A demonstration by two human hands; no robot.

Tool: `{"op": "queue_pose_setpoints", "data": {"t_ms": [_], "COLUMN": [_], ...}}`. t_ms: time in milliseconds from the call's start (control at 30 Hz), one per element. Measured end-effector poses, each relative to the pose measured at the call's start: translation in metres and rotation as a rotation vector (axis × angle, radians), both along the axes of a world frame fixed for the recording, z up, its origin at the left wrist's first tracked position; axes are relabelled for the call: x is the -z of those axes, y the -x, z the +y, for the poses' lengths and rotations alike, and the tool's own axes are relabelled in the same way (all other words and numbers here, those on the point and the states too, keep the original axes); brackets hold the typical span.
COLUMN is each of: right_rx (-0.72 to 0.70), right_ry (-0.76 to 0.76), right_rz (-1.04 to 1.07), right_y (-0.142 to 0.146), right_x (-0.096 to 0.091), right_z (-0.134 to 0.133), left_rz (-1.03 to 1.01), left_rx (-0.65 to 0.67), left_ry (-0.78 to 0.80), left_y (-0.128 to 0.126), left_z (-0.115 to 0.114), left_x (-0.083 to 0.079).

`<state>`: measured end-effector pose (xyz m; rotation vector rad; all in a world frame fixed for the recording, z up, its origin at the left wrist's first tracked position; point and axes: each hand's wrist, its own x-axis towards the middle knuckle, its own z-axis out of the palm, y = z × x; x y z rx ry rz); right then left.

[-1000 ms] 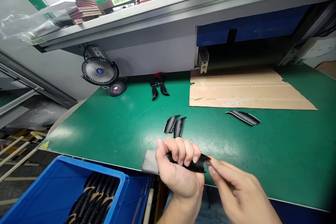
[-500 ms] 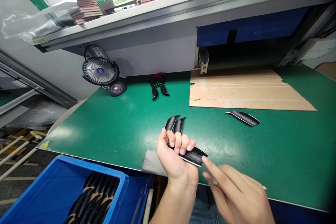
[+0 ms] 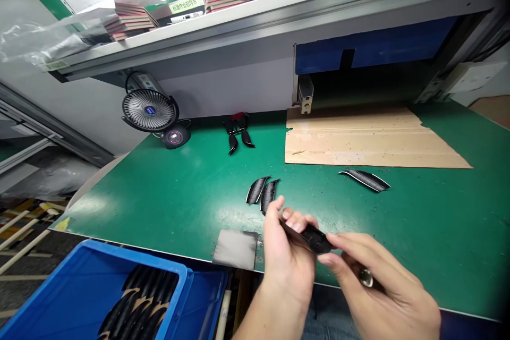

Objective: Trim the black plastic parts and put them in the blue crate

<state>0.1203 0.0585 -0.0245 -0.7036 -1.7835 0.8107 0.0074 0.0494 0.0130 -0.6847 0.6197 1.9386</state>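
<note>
My left hand [image 3: 289, 255] is closed around a black curved plastic piece [image 3: 314, 239], fingers wrapped over it. At the piece's right end, the thumb and index finger of my right hand [image 3: 382, 281] pinch it. A round metal end of a small tool [image 3: 365, 277] shows inside my right hand; the rest of it is hidden by the fingers. Just beyond my left hand, two similar black curved pieces, a left one [image 3: 257, 189] and a right one [image 3: 269, 195], lie side by side on the green table [image 3: 191, 186]. Another such piece [image 3: 365, 180] lies farther right.
A grey flat plate [image 3: 235, 248] lies at the table's front edge. Below left, a blue bin [image 3: 133, 251] holds several black pieces. A cardboard sheet [image 3: 370, 141] covers the back right. At the back stand a small fan [image 3: 150, 110] and black-and-red items [image 3: 239, 130]; a shelf [image 3: 255, 16] overhangs.
My left hand has moved right and turned the black piece over to a steeper angle. My right hand's fingers have closed on its end. The grey plate is now more exposed.
</note>
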Motion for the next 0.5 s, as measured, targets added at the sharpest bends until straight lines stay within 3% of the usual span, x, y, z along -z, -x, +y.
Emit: {"op": "queue_pose_setpoints", "data": {"t_ms": [133,367,500], "right_rx": [0.117,0.095,0.043], "right_ry": [0.014,-0.015,0.2], "right_rz": [0.028,-0.005,-0.054], "right_y": [-0.002,-0.005,-0.013], "right_x": [-0.01,-0.009,-0.003], "right_z": [0.002,0.001,0.007], "left_rz": [0.152,0.176,0.288], "left_rx": [0.061,0.091,0.073], "left_ry": [0.16,0.184,0.14], "left_y": [-0.021,-0.022,-0.022], "left_z": [-0.003,-0.006,-0.001], "left_x": [0.003,0.007,0.012]}}
